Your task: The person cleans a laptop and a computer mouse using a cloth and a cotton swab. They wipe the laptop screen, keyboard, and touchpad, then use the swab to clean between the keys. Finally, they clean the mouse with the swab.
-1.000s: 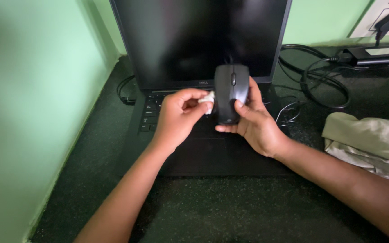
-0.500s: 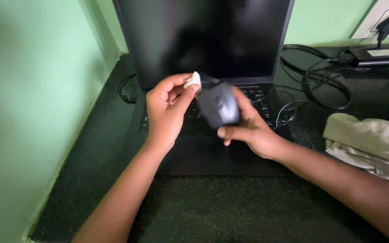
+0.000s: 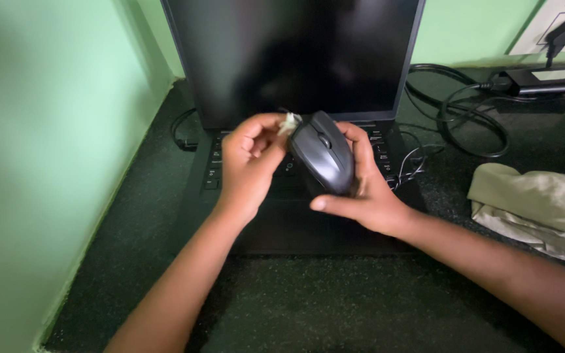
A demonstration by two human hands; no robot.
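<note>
My right hand [image 3: 367, 193] grips a black wired computer mouse [image 3: 322, 159], tilted with its front toward the upper left, above the keyboard of an open black laptop [image 3: 295, 59]. My left hand [image 3: 248, 167] pinches a small white wad [image 3: 290, 123] between thumb and fingers, and the wad touches the front left edge of the mouse. The laptop screen is dark. Part of the keyboard is hidden behind both hands.
A green wall [image 3: 40, 150] runs along the left of the dark speckled counter [image 3: 335, 307]. A crumpled beige cloth [image 3: 537, 202] lies at the right. Black cables [image 3: 465, 111], a power adapter [image 3: 547, 80] and a wall socket with a plug [image 3: 560, 33] sit at the back right.
The mouse went from upright to tilted and lower in my right hand. My left hand lifted the white wad off the mouse's side, then brought it to the mouse's front edge.
</note>
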